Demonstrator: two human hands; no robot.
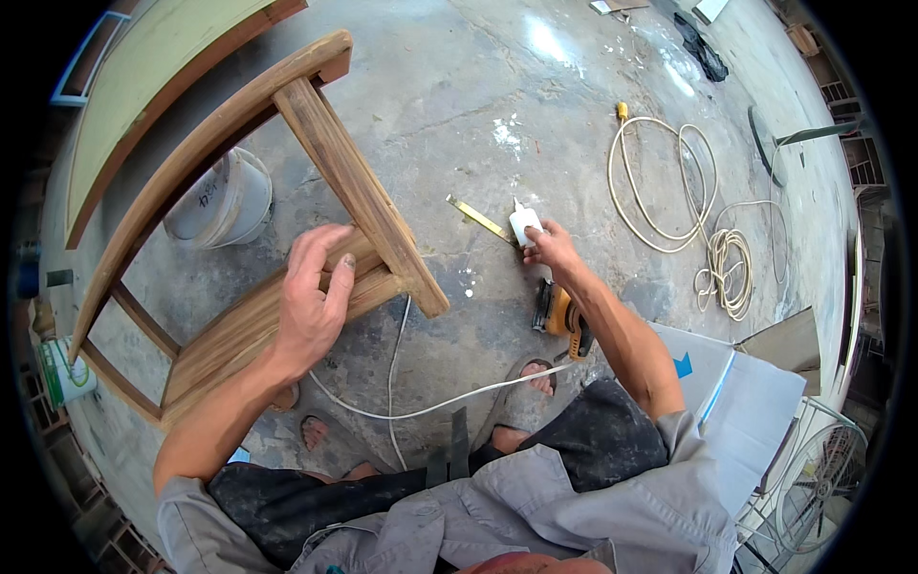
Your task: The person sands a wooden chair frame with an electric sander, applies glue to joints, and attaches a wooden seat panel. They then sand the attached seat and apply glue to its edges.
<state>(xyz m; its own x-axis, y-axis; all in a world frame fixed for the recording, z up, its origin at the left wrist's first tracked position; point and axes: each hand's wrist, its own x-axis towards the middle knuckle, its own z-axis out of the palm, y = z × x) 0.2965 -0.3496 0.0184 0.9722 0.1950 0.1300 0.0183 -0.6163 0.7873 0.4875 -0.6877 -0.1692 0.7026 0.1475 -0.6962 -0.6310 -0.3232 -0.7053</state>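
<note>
My right hand (553,251) is closed around a small white squeeze bottle (525,226) with a narrow nozzle pointing away from me. My left hand (317,297) is at the near corner of a wooden frame (349,182) with a curved rail, its fingers apart by the lower board (244,330). Whether its fingertips press on the wood, I cannot tell. Beside the bottle, a yellow strip like a tape measure blade (481,219) lies on the floor, its near end partly hidden by my right hand. An orange and black power sander (559,320) sits below my right forearm.
A white bucket (225,201) stands behind the frame, and a pale panel (143,91) leans farther left. Coiled cream cord (724,273) lies to the right. A white cable (411,417) crosses near my feet. Cardboard (789,349) and a fan (822,478) are at the lower right.
</note>
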